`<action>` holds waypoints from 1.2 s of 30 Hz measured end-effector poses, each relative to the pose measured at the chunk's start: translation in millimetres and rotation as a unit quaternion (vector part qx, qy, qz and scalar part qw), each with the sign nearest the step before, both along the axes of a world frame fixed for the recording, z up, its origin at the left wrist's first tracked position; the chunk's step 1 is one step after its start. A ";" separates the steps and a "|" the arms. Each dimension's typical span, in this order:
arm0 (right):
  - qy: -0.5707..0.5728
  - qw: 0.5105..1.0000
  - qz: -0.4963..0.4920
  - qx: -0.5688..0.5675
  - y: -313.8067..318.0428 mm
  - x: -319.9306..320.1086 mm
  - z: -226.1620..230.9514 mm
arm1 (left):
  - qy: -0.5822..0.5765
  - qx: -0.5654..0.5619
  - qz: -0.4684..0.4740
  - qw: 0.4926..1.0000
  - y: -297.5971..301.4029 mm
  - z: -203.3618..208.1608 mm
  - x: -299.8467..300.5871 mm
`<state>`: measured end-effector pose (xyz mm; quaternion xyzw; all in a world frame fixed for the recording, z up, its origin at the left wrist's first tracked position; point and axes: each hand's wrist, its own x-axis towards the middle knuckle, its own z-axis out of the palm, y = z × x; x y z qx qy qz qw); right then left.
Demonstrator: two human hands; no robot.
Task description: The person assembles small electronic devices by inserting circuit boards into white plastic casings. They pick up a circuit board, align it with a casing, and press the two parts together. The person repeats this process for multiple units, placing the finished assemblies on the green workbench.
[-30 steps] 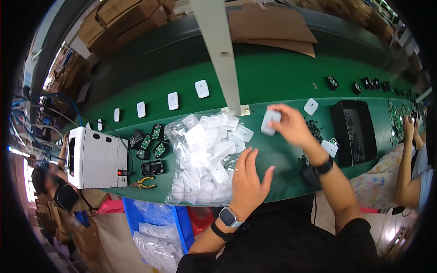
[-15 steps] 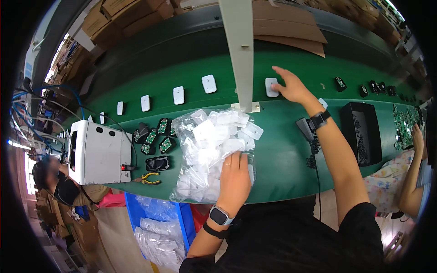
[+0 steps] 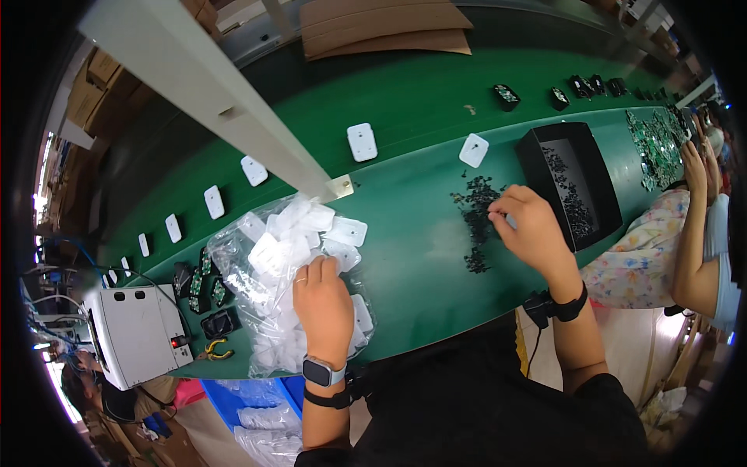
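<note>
From the head view, I see that the white piece (image 3: pixel 362 142) the right hand (image 3: pixel 506 220) carried a second ago now lies flat on the green belt (image 3: pixel 424 109), just beyond the foot of the metal post (image 3: pixel 233 113). I read that as one piece set down and the hand freed of it. The right hand has since come back over the table (image 3: pixel 412 280), and the left hand (image 3: pixel 321 300) has settled on the clear plastic bag (image 3: pixel 226 245) of white pieces. My view has also swung, so the post now leans across the upper left.

On my right side, the forearm reaches up from the lower edge with the wrist bent inward. The fingers are curled, thumb and forefinger drawn close together, at the edge of the scattered small black parts (image 3: pixel 481 191); I cannot tell whether a part is pinched there. The open black box (image 3: pixel 597 167) stands just beyond this hand to the right.

On my left side, the forearm rises nearly upright, palm down, fingers bent over the pieces at the bag's right part. Its fingertips are partly lost among them, so I cannot tell whether it grips one.
</note>
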<state>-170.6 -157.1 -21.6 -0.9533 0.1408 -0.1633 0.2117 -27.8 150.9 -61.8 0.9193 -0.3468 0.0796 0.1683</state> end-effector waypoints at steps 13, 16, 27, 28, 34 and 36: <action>0.098 0.995 -0.005 -0.035 7.3 39.4 -41.4 | 0.549 -0.561 -0.038 0.619 -3.0 16.3 -49.6; 0.103 0.993 -0.005 -0.060 6.0 39.0 -46.8 | 0.635 -0.612 -0.033 0.471 -1.1 15.4 -52.2; 0.076 0.986 0.032 -0.144 0.9 35.5 -52.7 | 0.759 -0.576 -0.108 0.282 -11.3 21.5 -59.2; 0.078 0.984 0.038 -0.153 0.3 35.3 -54.2 | 0.754 -0.576 -0.103 0.299 -12.2 23.8 -61.5; 0.021 0.990 0.052 -0.131 0.7 34.9 -47.0 | 0.712 -0.606 -0.116 0.337 -14.6 25.1 -71.5; -0.004 0.997 0.075 0.010 11.2 27.6 -21.9 | 0.701 -0.603 -0.114 0.363 -15.3 27.1 -74.5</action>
